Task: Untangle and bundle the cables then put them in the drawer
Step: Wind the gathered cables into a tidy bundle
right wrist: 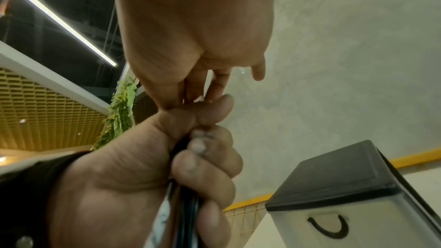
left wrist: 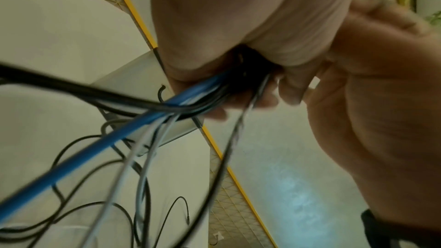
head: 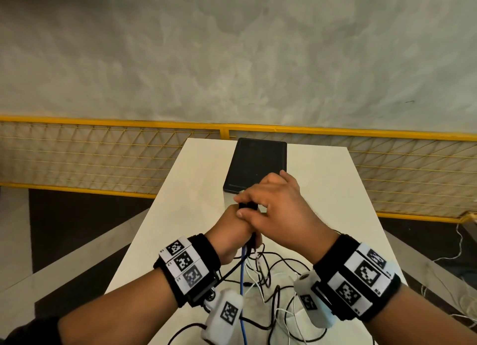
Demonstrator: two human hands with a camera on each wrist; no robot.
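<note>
Over the white table [head: 201,190] my left hand [head: 231,231] grips a bundle of cables in its fist. A blue cable [head: 242,290], black ones and thin white ones hang from the fist into a loose tangle [head: 273,277] on the table. My right hand [head: 246,203] lies over the top of the fist, thumb and fingers pinching the black cable ends [head: 248,207] that stick up there. In the left wrist view the blue cable [left wrist: 114,139] leaves the left hand [left wrist: 238,31] beside the right hand [left wrist: 381,82]. The drawer unit [head: 255,161], white with a black top, stands just behind the hands.
A black curved handle [right wrist: 328,228] shows on the drawer unit's white front [right wrist: 381,223]. A yellow mesh fence [head: 103,151] runs behind the table below a grey wall. More white cable lies on the floor at the right [head: 459,244].
</note>
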